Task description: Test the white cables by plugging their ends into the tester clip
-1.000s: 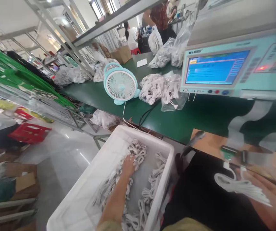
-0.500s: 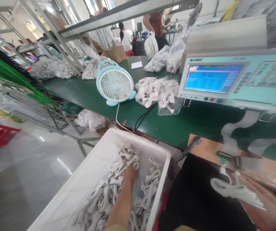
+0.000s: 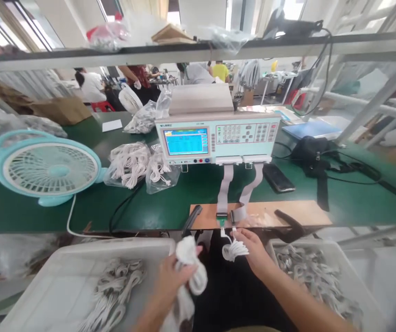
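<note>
Above the right side of the left white bin (image 3: 59,258), my left hand (image 3: 173,276) is closed around a white coiled cable (image 3: 198,279), blurred by motion. My right hand (image 3: 249,242) pinches one plug end of another coiled white cable (image 3: 234,250) at the front edge of the wooden board (image 3: 301,210). Both ends of that cable meet the connectors (image 3: 222,219) at the ends of two grey ribbon cables (image 3: 225,189). These run up to a tester (image 3: 215,138) with a lit blue screen. Bundled cables (image 3: 115,290) lie in the left bin.
A light-blue fan (image 3: 57,170) stands on the green table (image 3: 149,216) at left, beside bagged white cables (image 3: 128,163). A phone (image 3: 278,178) and a black bag (image 3: 310,154) lie at right. Below right stands another bin (image 3: 343,258) of cables. A shelf (image 3: 142,54) crosses above.
My view has swung right. My left hand has come up out of the left bin with a coiled cable. My right hand still holds the other cable at the connectors.
</note>
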The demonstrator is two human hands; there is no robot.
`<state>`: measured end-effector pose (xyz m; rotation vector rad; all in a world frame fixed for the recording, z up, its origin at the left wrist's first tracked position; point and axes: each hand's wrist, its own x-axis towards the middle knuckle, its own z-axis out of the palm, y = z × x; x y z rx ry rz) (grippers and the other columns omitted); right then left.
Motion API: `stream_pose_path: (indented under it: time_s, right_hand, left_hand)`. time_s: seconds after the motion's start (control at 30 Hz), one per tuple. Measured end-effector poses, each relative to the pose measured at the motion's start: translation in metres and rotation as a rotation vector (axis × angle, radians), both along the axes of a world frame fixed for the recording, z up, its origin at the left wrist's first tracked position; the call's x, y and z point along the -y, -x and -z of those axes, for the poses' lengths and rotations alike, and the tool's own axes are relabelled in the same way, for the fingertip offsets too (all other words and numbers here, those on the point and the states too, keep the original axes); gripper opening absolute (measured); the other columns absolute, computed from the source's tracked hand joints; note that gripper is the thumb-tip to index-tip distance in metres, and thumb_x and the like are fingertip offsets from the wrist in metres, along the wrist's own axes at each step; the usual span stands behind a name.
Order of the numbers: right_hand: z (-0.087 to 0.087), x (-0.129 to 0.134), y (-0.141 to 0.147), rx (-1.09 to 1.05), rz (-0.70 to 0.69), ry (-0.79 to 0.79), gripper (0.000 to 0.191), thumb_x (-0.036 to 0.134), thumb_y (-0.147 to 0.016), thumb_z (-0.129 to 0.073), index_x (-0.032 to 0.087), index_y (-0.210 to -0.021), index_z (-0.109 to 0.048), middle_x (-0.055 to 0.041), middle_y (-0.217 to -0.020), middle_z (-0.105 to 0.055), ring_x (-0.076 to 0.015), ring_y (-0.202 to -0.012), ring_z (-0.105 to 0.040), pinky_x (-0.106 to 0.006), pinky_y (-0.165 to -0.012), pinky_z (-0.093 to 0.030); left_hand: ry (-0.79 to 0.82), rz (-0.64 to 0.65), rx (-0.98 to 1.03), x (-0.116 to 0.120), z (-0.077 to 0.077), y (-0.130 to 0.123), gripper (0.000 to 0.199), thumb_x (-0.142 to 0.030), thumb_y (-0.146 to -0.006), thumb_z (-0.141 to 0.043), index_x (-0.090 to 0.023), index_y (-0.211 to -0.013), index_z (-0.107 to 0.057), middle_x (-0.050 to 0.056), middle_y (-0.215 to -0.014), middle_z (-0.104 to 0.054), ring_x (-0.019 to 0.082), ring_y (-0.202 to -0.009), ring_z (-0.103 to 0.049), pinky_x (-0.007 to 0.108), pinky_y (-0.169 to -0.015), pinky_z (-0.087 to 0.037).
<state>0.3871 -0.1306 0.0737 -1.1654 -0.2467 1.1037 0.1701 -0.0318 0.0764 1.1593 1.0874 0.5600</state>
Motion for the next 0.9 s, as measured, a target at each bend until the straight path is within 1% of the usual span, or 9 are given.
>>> stream_pose_path:
  time_s: [0.03,0.1,0.2,0.37,0.47,0.53,0.67,0.77,0.9]
  right_hand:
    - [0.000,0.000,0.000,0.002,-0.001,-0.015,0.028,0.040,-0.065,-0.075,0.015,-0.067,-0.062,0.0027,-0.057,-0.056,-0.0101,-0.050,-0.046,-0.023,-0.052,-0.035]
    - [0.000,0.000,0.000,0.006,-0.010,-0.047,0.031,0.042,-0.064,-0.074,0.015,-0.065,-0.060,0.0027,-0.056,-0.056,-0.0103,-0.050,-0.046,-0.024,-0.053,-0.034]
    - [0.001,-0.001,-0.001,0.023,0.002,-0.065,0.034,0.044,-0.062,-0.074,0.015,-0.063,-0.057,0.0020,-0.057,-0.056,-0.0108,-0.051,-0.045,-0.024,-0.055,-0.034]
    - [-0.001,-0.001,-0.002,0.052,0.011,-0.063,0.036,0.045,-0.061,-0.073,0.015,-0.059,-0.053,0.0048,-0.051,-0.049,-0.0086,-0.048,-0.038,-0.023,-0.051,-0.029]
    - [-0.002,0.000,-0.002,0.049,0.003,-0.052,0.037,0.047,-0.062,-0.071,0.017,-0.059,-0.051,0.0054,-0.051,-0.047,-0.0083,-0.047,-0.036,-0.022,-0.049,-0.027]
    - [-0.002,0.000,-0.002,0.049,-0.010,-0.030,0.038,0.049,-0.062,-0.070,0.017,-0.059,-0.050,0.0055,-0.051,-0.045,-0.0083,-0.047,-0.035,-0.022,-0.047,-0.027]
    - [0.002,0.000,-0.002,0.053,-0.037,-0.007,0.039,0.051,-0.064,-0.067,0.018,-0.062,-0.048,0.0055,-0.053,-0.044,-0.0086,-0.048,-0.035,-0.022,-0.048,-0.029]
    - [0.006,-0.001,-0.005,0.109,-0.034,0.021,0.038,0.052,-0.068,-0.064,0.018,-0.063,-0.048,0.0047,-0.057,-0.042,-0.0099,-0.053,-0.036,-0.023,-0.052,-0.032]
    - [0.002,-0.001,-0.004,0.215,-0.046,0.050,0.036,0.051,-0.074,-0.058,0.019,-0.064,-0.047,0.0038,-0.060,-0.041,-0.0119,-0.058,-0.037,-0.025,-0.056,-0.034]
  left_hand:
    - [0.010,0.109,0.079,0.007,-0.009,-0.029,0.039,-0.026,-0.055,-0.073,-0.013,-0.092,-0.071,0.008,-0.079,-0.070,0.019,-0.069,-0.060,0.025,-0.061,-0.046]
    - [0.062,0.202,0.119,0.015,-0.020,-0.073,0.038,-0.025,-0.055,-0.074,-0.012,-0.090,-0.072,0.005,-0.067,-0.067,0.014,-0.054,-0.056,0.023,-0.052,-0.043]
    - [0.122,0.187,0.168,0.018,-0.022,-0.102,0.038,-0.028,-0.054,-0.076,-0.011,-0.088,-0.071,0.002,-0.056,-0.064,0.012,-0.047,-0.053,0.023,-0.050,-0.043]
    - [0.154,0.111,0.194,0.024,-0.017,-0.100,0.038,-0.030,-0.056,-0.078,-0.011,-0.087,-0.071,0.003,-0.058,-0.066,0.013,-0.051,-0.058,0.024,-0.056,-0.047]
    - [0.175,0.034,0.167,0.033,-0.018,-0.100,0.039,-0.029,-0.052,-0.081,-0.011,-0.085,-0.071,0.003,-0.059,-0.068,0.013,-0.048,-0.058,0.022,-0.049,-0.046]
    - [0.220,-0.007,0.186,0.040,-0.019,-0.101,0.039,-0.027,-0.050,-0.082,-0.011,-0.083,-0.071,0.003,-0.061,-0.069,0.013,-0.046,-0.059,0.021,-0.045,-0.045]
    - [0.354,-0.116,0.226,0.048,-0.022,-0.100,0.039,-0.024,-0.044,-0.083,-0.014,-0.079,-0.069,0.003,-0.063,-0.071,0.017,-0.055,-0.065,0.023,-0.052,-0.050]
    - [0.406,-0.184,0.194,0.047,-0.023,-0.101,0.041,-0.023,-0.041,-0.084,-0.015,-0.078,-0.068,0.003,-0.066,-0.072,0.020,-0.059,-0.067,0.026,-0.053,-0.053]
    - [0.440,-0.185,0.117,0.040,-0.024,-0.099,0.044,-0.024,-0.040,-0.083,-0.017,-0.081,-0.068,0.004,-0.069,-0.072,0.023,-0.065,-0.068,0.031,-0.060,-0.055]
